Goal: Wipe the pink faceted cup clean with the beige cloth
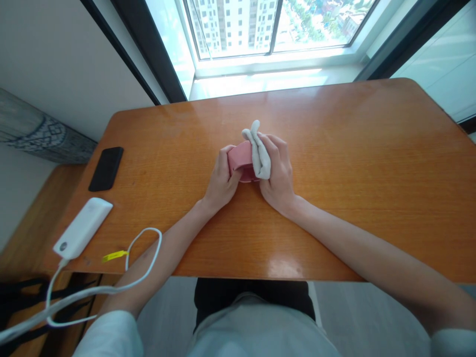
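At the middle of the orange wooden table (334,148), both hands meet around a small pink object (241,157), rounded and partly hidden. My left hand (220,182) grips its left side with fingers curled round it. My right hand (278,174) holds a light grey cloth (259,151) pressed against the pink object's right side; the cloth's ends stick up above the fingers. What the pink object is cannot be made out.
A black phone (106,168) lies flat near the table's left edge. Nearer the front left corner is a white power bank (82,227) with a white cable (143,258) looping off the table. A bright window (275,29) lies beyond the far edge.
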Tool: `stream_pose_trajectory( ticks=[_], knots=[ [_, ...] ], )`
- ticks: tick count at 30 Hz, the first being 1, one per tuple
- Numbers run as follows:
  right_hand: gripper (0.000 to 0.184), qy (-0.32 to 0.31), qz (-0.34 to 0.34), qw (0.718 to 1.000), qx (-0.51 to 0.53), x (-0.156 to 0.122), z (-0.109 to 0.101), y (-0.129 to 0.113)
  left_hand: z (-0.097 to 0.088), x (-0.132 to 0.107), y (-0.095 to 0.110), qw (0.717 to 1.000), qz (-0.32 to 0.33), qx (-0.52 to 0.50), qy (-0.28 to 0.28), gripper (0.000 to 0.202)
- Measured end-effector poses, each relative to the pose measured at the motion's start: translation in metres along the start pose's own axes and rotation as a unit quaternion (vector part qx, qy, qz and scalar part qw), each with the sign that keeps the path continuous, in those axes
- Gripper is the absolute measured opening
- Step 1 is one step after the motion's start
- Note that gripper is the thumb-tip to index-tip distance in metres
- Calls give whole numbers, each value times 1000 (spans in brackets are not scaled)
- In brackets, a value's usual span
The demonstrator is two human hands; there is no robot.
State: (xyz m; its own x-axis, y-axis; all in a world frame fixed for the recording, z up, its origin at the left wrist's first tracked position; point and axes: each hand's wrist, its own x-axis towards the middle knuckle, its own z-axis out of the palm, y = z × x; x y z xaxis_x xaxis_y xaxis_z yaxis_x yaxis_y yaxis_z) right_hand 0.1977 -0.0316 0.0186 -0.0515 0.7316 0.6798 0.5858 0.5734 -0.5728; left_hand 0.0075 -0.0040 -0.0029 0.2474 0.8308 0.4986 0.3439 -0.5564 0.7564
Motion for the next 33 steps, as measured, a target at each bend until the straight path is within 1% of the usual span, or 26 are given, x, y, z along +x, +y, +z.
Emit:
stream_pose_trajectory(
  ticks=[3,6,7,9,11,12,14,16,17,20,22,24,26,27,29,31,32,33],
  knots=[
    [62,-21,-43,995,-86,-2,-3,-2,-1,-1,4,1000,14,5,-11,39],
    [62,-37,-101,984,-143,-3,-3,-4,-2,-3,9,999,37,18,9,33],
    [61,-40,-117,980,-155,-2,-2,-4,-3,-4,11,999,40,28,18,33],
    [59,-49,-132,976,-165,-2,-1,-7,-5,-7,13,998,37,46,32,40],
    [57,-64,-128,979,-141,-2,-2,-10,-6,-10,15,998,25,50,37,45],
    [56,-71,-123,983,-117,-1,-2,-12,-6,-11,16,998,18,49,36,43],
    [54,-78,-100,990,-53,0,-4,-15,-6,-11,16,998,0,48,37,36],
    [53,-76,-62,995,13,2,-6,-16,-4,-9,17,998,-13,53,44,27],
    [53,-74,-43,995,43,3,-6,-15,-4,-6,17,997,-15,56,51,26],
    [56,-74,-3,991,115,6,-1,-9,-3,0,18,996,-13,51,75,32],
    [58,-85,21,986,144,7,4,-5,-4,2,18,994,-17,45,96,31],
    [58,-91,40,984,149,6,8,-4,-6,2,18,992,-19,51,111,28],
    [61,-86,28,988,126,3,8,-7,-6,-1,16,992,-16,64,109,28],
    [63,-83,7,991,107,1,7,-10,-6,-3,14,992,-15,70,105,28],
    [69,-95,-54,992,69,-3,3,-15,-5,-7,9,992,-12,82,96,25],
    [65,-111,-103,987,53,-4,0,-18,-3,-9,6,992,-10,85,89,20],
    [62,-109,-105,987,57,-3,-1,-18,-2,-9,6,993,-11,83,87,19],
    [59,-98,-90,989,68,-2,0,-18,-2,-9,7,993,-16,78,82,18]
  ],
)
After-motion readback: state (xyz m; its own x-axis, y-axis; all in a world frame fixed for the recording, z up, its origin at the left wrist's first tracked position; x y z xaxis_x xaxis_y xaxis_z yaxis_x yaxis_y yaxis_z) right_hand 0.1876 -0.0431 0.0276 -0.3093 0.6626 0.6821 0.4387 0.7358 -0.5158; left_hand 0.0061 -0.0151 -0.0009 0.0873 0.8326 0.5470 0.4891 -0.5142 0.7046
